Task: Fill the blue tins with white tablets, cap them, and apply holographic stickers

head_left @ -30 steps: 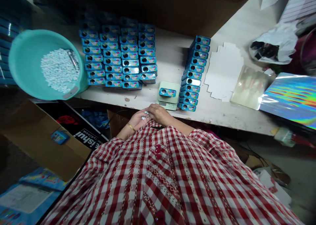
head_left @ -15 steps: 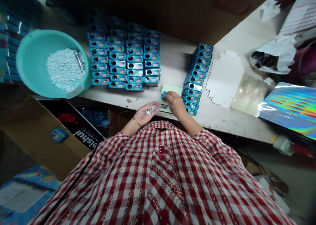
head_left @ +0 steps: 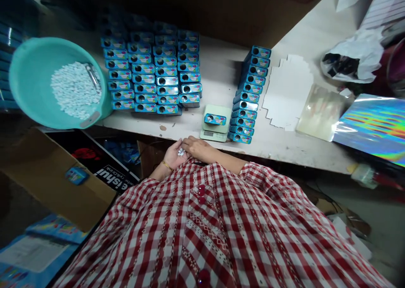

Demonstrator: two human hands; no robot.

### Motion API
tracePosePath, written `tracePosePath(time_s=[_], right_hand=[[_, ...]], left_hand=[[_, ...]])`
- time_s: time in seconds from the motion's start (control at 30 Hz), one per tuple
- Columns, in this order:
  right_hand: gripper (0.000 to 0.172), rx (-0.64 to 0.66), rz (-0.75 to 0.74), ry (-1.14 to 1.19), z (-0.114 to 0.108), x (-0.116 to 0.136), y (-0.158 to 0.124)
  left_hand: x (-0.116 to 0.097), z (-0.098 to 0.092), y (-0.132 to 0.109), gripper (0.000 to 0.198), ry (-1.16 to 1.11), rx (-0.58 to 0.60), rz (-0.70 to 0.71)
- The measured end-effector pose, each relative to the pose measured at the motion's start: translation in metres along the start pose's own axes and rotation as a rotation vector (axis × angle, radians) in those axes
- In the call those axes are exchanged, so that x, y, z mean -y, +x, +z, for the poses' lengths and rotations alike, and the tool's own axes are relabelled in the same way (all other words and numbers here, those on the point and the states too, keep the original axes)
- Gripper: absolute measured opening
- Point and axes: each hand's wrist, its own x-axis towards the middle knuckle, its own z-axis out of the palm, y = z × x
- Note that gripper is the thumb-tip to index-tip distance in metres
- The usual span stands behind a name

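My left hand is cupped palm up near the table's front edge, holding several small white candies. Over its fingers lies my right hand, its fingertips drawn together beside the candies; what they pinch, if anything, is hidden. Just beyond the hands, a blue tin with a round hole stands on a pale green scale, touched by neither hand. White shows in the tin's hole.
At left, a turquoise tub contains many white candies and a metal scoop. Rows of blue tins stand behind the hands, and another row is right of the scale. White card and shiny film lie farther right.
My right hand has left the tin on the scale and moved left and down to my left palm. The view has shifted slightly, and the whole tin now shows.
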Motion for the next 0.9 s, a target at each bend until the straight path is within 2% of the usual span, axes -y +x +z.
tracePosePath(time_s=[0.2,0.27,0.4,0.53,0.73,0.9], right_hand=[[0.02,-0.087,0.038,0.108,0.002,-0.001,-0.005],[0.019,-0.196,0.08,0.192,-0.001,-0.008,-0.01],[0.016,-0.457,0.204,0.319,-0.017,-0.035,-0.024],[0.013,-0.612,0.279,0.377,-0.028,-0.063,-0.033],[0.015,-0.658,0.227,0.436,-0.031,-0.068,-0.034],[0.012,-0.736,0.313,0.416,-0.035,-0.075,-0.038]], left_hand=[[-0.002,0.006,0.003,0.033,0.028,0.013,0.002],[-0.002,0.014,0.005,0.032,0.024,0.035,0.012],[-0.003,0.04,0.013,0.03,0.042,0.151,0.016],[-0.006,0.065,0.024,0.029,0.091,0.208,0.051],[-0.005,0.083,0.033,0.028,0.109,0.214,0.079],[-0.004,0.079,0.032,0.024,0.148,0.119,0.069]])
